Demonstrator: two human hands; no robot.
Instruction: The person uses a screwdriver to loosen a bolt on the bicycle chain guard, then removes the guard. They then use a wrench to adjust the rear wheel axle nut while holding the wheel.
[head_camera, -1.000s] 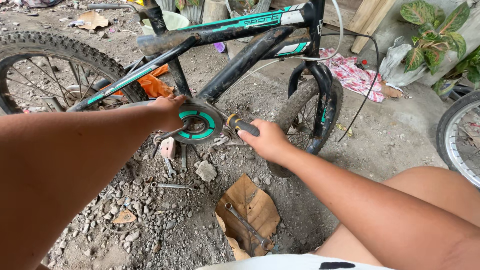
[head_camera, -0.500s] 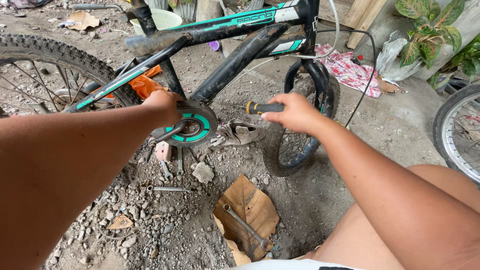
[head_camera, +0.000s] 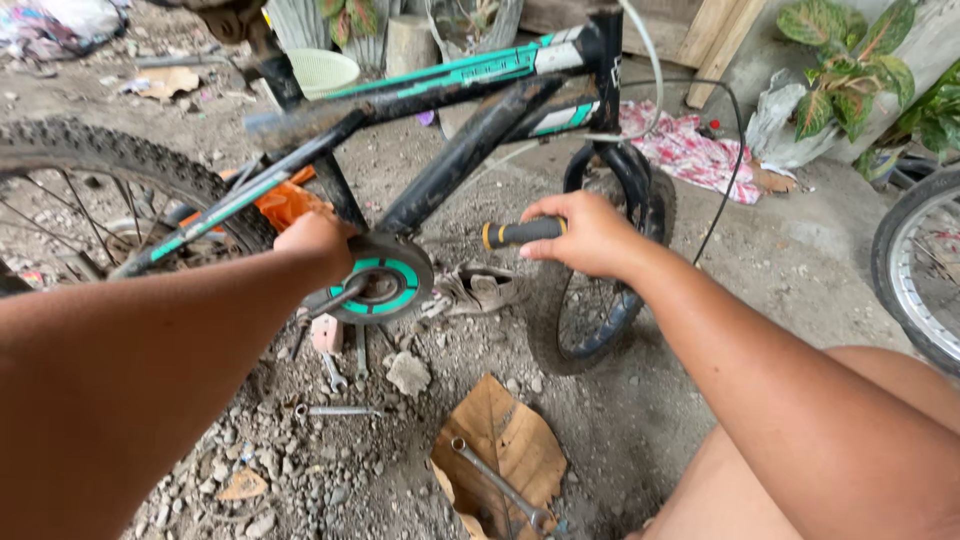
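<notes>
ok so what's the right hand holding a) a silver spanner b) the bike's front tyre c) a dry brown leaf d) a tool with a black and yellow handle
d: the right hand grips a tool with a black and yellow handle, held beside the black and teal bicycle frame; the silver spanners lie on the gravel ground.

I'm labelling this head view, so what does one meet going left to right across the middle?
Rear knobby tyre → left hand → teal-ringed chainring → black-and-yellow tool handle → right hand → second wheel's rim.
</notes>
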